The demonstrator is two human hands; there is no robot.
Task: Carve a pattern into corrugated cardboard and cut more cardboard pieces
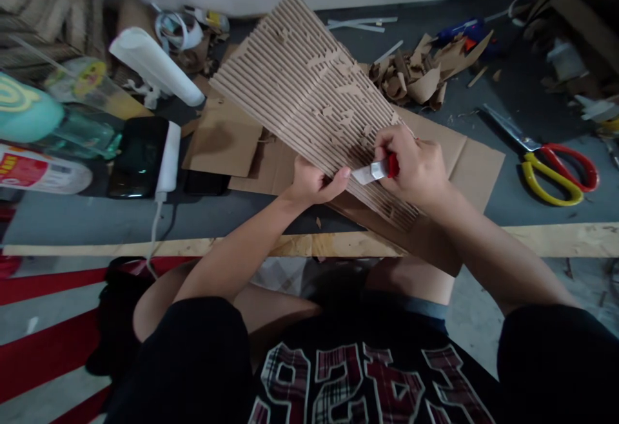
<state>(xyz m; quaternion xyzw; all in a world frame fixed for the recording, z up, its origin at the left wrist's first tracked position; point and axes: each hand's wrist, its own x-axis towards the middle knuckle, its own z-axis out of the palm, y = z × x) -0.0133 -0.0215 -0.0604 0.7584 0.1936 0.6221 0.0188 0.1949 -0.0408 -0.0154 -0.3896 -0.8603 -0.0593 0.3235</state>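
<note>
A sheet of corrugated cardboard (300,82) lies slanted in front of me, its ridges bared and scraps of torn paper clinging to them. My left hand (316,182) grips its near edge, thumb on top and the other fingers curled underneath. In my right hand (413,163) is a red-handled utility knife (382,170), closed in the fist. The blade points left, over the ridges and close to my left thumb. More flat cardboard (476,166) lies beneath the ridged sheet.
Torn paper scraps (420,76) heap behind the sheet. Scissors (546,160) with red and yellow handles lie at right, a blue glue gun (469,31) beyond. To the left are a black phone (135,156), a white paper roll (157,66) and bottles (43,169). A wooden strip (242,244) edges the table.
</note>
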